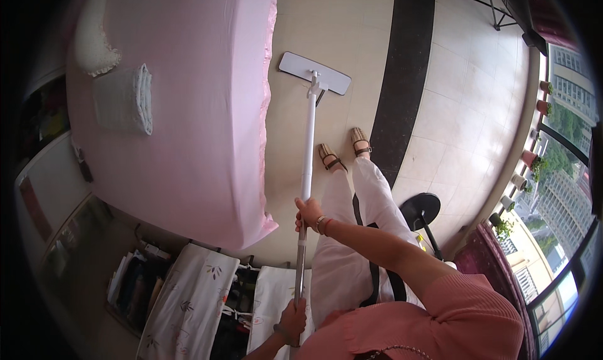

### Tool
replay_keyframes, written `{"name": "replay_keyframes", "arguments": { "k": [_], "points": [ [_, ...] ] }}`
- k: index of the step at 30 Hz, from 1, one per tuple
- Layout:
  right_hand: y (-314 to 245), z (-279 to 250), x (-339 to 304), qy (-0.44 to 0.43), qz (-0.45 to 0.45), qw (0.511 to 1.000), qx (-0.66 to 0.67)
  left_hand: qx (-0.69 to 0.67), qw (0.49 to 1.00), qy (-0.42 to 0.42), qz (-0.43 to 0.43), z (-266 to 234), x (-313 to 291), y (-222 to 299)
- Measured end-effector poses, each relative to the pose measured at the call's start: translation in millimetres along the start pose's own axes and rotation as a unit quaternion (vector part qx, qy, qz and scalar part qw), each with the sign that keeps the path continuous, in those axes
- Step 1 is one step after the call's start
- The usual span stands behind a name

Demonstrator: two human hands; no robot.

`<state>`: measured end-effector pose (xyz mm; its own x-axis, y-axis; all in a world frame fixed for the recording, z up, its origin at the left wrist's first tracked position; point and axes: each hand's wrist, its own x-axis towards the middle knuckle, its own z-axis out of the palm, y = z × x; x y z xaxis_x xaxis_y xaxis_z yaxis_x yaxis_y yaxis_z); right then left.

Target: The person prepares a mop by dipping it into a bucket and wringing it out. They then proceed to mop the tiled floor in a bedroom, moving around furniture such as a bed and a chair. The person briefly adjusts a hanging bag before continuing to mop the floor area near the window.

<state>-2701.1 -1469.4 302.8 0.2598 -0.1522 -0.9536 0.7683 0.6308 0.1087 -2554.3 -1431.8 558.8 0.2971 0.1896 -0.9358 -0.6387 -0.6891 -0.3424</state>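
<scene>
A flat mop with a long white and silver pole runs from my body out over the tiled floor. Its wide, pale grey rectangular head lies on the tiles beyond my feet, close to the bed's edge. My right hand, with a bracelet on its wrist, is wrapped round the pole about halfway along. Lower down, near my waist, my left hand is closed round the silver end part. The underside of the mop head is hidden.
A bed with a pink cover stands at the left, bearing a folded white quilt. A dark strip crosses the floor. At right are a round black base and potted plants along the window. Cloth-covered shelving stands lower left.
</scene>
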Motion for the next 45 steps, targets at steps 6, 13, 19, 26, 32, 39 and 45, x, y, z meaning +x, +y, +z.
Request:
{"name": "replay_keyframes", "arguments": {
  "k": [6, 13, 19, 26, 32, 39, 45],
  "points": [
    [-164, -40, 60, 0.039, -0.115, 0.99, -0.065, -0.081, 0.979, -0.146, 0.118, 40, 69, 132],
    [-311, -52, 100, 0.082, -0.175, 0.974, -0.121, -0.158, 0.933, -0.163, 0.278, 79, 119, 248],
    [-148, -57, 71, 0.076, -0.118, 0.98, -0.139, -0.175, 0.962, -0.163, 0.132, 70, 83, 106],
    [21, -44, -34, 0.079, 0.061, 0.985, -0.144, -0.045, 0.993, -0.062, 0.085, 72, -13, -64],
    [-51, -31, -3, 0.033, 0.001, 0.988, -0.151, -0.246, 0.954, -0.17, -0.02, 61, 11, 11],
    [-235, 8, 99, 0.067, -0.147, 0.957, -0.24, -0.288, 0.921, -0.185, 0.183, 67, 103, 179],
    [-132, -7, 75, 0.046, -0.095, 0.966, -0.238, -0.287, 0.937, -0.185, 0.074, 75, 91, 87]
  ]
}}
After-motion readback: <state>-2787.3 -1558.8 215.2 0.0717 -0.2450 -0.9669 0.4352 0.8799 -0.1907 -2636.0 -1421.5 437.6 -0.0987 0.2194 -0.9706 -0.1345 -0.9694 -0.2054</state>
